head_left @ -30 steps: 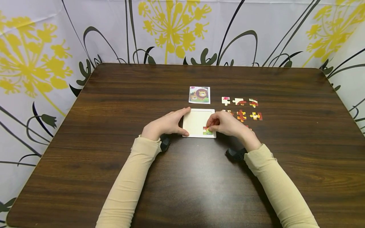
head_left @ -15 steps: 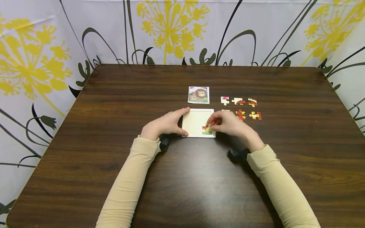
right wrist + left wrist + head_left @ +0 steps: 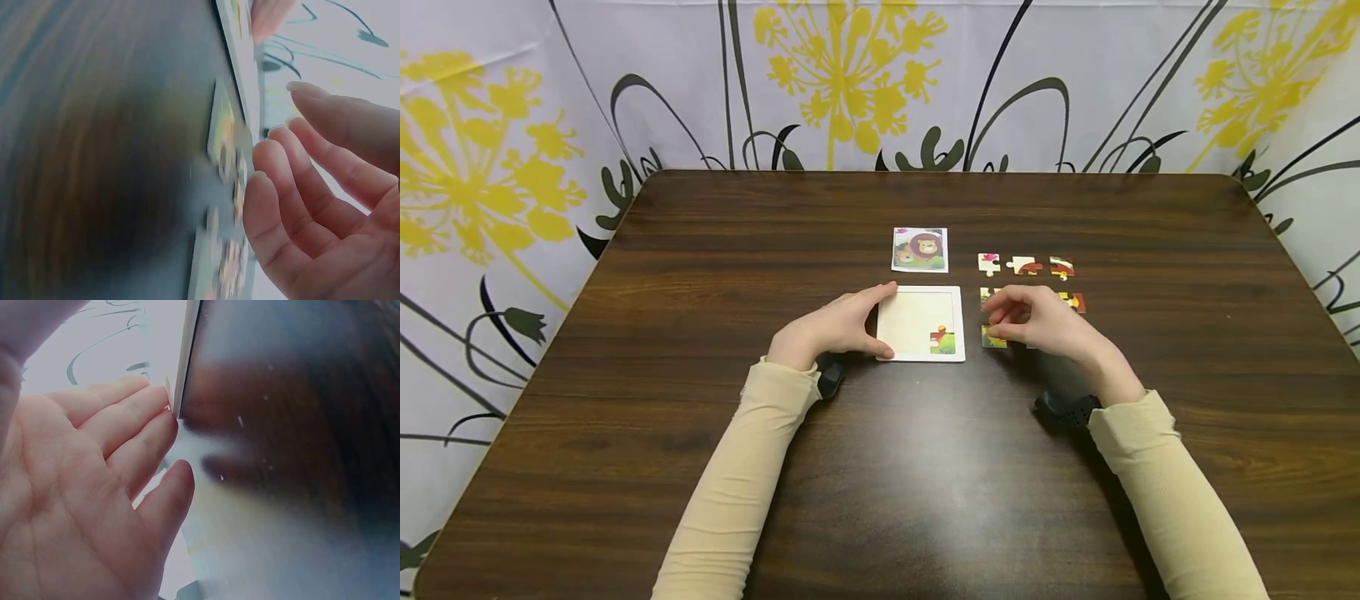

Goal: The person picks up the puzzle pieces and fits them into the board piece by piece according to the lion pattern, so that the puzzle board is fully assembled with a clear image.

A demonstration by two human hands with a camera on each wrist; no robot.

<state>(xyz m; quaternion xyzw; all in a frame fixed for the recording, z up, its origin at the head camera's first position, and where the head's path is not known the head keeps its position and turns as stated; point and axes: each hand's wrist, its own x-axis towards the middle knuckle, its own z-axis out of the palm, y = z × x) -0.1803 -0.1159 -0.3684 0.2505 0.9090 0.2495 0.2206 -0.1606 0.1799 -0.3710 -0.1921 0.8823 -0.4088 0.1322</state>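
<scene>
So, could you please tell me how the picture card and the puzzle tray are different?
The puzzle tray is larger than the picture card. The card shows a full lion picture; the tray is mostly bare, with puzzle pieces only at its near right corner. The left hand touches the tray; neither hand touches the card. Both are roughly square and lie on the table.

No legible text or numbers

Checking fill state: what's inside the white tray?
One red-and-green puzzle piece lies in the near right corner of the white tray; pale floor shows elsewhere. Hidden: the floor under the piece, and bits of the rim behind the left hand.
</scene>
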